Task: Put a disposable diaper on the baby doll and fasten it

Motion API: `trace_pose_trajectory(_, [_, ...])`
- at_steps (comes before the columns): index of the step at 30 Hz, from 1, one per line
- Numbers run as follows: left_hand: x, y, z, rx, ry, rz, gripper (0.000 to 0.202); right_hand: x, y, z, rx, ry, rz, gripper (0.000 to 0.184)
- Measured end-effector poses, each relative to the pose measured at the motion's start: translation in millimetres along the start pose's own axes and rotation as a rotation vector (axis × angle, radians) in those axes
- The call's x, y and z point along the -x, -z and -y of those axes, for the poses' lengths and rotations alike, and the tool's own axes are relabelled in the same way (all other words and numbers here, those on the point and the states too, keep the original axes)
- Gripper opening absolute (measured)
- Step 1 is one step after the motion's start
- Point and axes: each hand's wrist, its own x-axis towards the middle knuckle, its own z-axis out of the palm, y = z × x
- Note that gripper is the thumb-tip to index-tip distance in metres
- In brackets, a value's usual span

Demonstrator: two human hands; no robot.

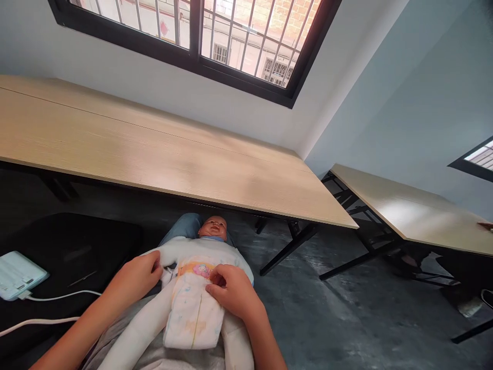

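Observation:
A baby doll (212, 228) in a white suit lies on its back on my lap, head away from me. A white diaper (192, 313) with a coloured waistband covers its middle. My left hand (136, 280) is closed at the diaper's left waist edge, fingers pinching there. On the right side of the waistband, my right hand (233, 293) presses with its fingers curled and pinched on the diaper.
A long wooden table (173, 159) runs across in front, with a second table (408, 210) at the right. A pale power bank (19, 275) with white cables lies on a black seat (77, 246) at my left. Dark floor stretches to the right.

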Motion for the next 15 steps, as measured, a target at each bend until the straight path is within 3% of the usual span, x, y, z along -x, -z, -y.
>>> trace_pose_trajectory(3, [7.0, 10.1, 15.5, -0.140, 0.029, 0.109, 0.010, -1.2, -3.3, -1.6, -0.023, -0.014, -0.007, 0.007])
trace_pose_trajectory(5, [11.5, 19.5, 13.5, -0.162, 0.025, 0.114, 0.012, -2.0, -2.8, -1.5, -0.024, -0.030, -0.037, 0.014])
trace_pose_trajectory(9, [19.4, 39.2, -14.4, -0.028, -0.079, 0.021, 0.023, -7.2, 5.1, -2.1, -0.014, -0.005, -0.128, 0.063])
trace_pose_trajectory(12, [26.4, 46.4, -43.6, 0.170, -0.221, 0.054, 0.025, -15.5, 12.2, -2.3, -0.048, 0.005, -0.055, 0.096])
trace_pose_trajectory(13, [28.7, 46.8, -52.1, 0.231, -0.250, 0.078, 0.025, -18.1, 14.1, -1.7, -0.063, -0.014, -0.024, 0.098])
trace_pose_trajectory(15, [32.5, 45.8, -64.8, 0.340, -0.270, 0.089, 0.027, -20.5, 17.7, 1.3, -0.101, -0.057, -0.001, 0.081])
